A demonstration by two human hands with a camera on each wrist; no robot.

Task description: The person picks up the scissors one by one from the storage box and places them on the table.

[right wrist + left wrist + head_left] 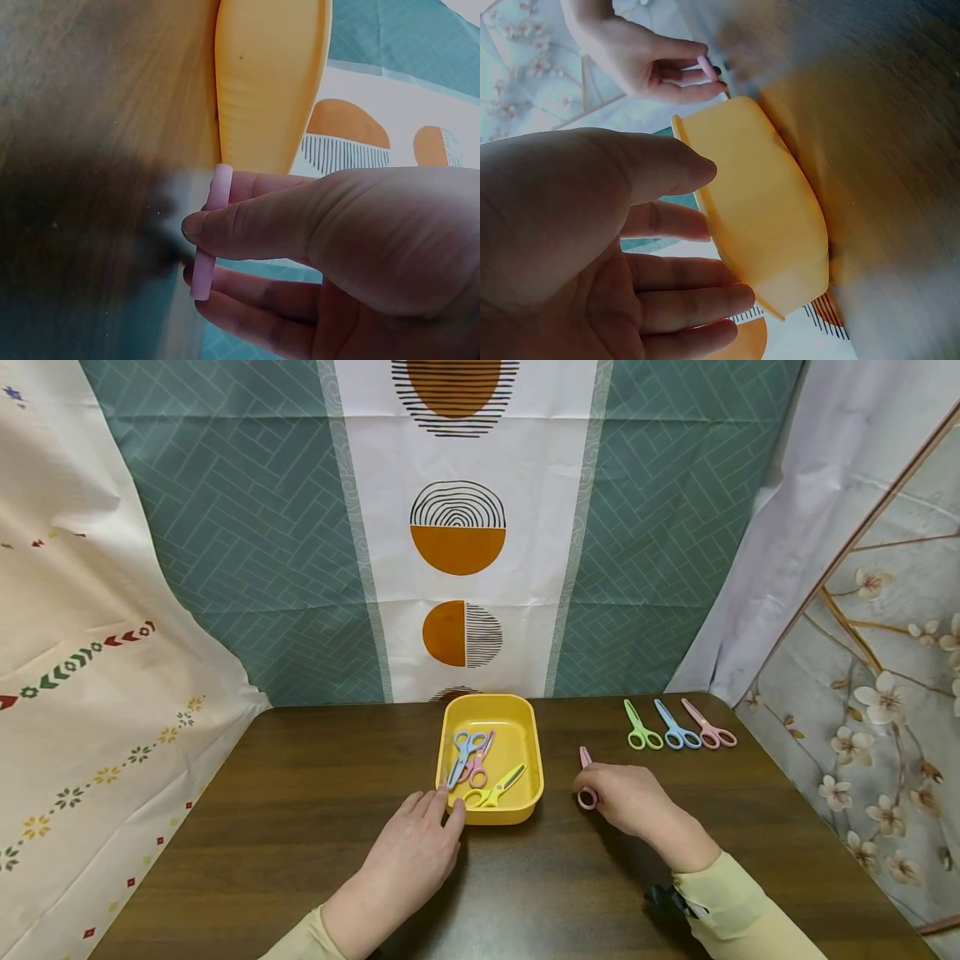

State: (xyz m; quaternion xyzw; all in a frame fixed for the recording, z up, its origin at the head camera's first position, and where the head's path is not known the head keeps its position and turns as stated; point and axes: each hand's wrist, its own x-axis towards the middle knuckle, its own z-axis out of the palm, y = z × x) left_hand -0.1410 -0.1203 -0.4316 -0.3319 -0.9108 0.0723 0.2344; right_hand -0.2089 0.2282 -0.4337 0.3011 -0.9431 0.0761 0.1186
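Note:
Pink scissors (587, 798) are pinched by my right hand (630, 797) at their handles, just right of the yellow tray (536, 785). In the right wrist view, the thumb presses one side of the pink handle (202, 277) and fingers lie on the other. My left hand (416, 843) rests at the tray's near left corner. Its fingers are mostly straight, with the thumb (682, 169) by the outer wall. Inside the tray lie blue scissors (458, 766), pink scissors (477, 771) partly under them, and yellow-green scissors (495, 793).
At the table's back right, green scissors (638, 727), blue scissors (672, 727) and another pink pair (707, 727) lie in a row, blades away from me. Patterned cloths (465, 635) hang behind and beside the brown wooden table (322, 793).

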